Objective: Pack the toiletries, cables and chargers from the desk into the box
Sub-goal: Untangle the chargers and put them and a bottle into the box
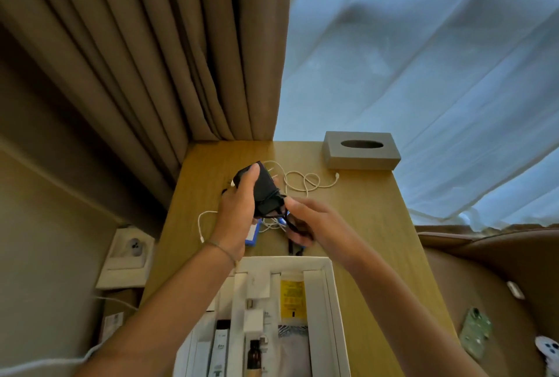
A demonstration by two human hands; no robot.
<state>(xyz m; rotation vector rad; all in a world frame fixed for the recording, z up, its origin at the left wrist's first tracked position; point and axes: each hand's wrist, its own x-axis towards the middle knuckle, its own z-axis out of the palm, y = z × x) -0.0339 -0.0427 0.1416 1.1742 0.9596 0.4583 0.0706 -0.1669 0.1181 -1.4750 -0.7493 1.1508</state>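
- We hold the black charger up over the middle of the tabletop; our left hand has its fingers curled round the brick, thumb along its top.
- Our right hand pinches the charger's black cord just below the brick, and a loose end hangs toward the box; we judge we are winding the cord before packing.
- The white box sits at the near edge, already holding a yellow-labelled packet, white adapters, a dark bottle and tubes.
- Next we would finish the bundle and lower it into a free gap in the box; the compartments look crowded, so the spot needs choosing.
- Still on the tabletop: a cream cable looped on the far side, a white cable on the left, and a blue item partly hidden under our hands.
- The loose cables lie close below the hanging cord and could snag it.
- A grey tissue box stands at the far right, well apart.
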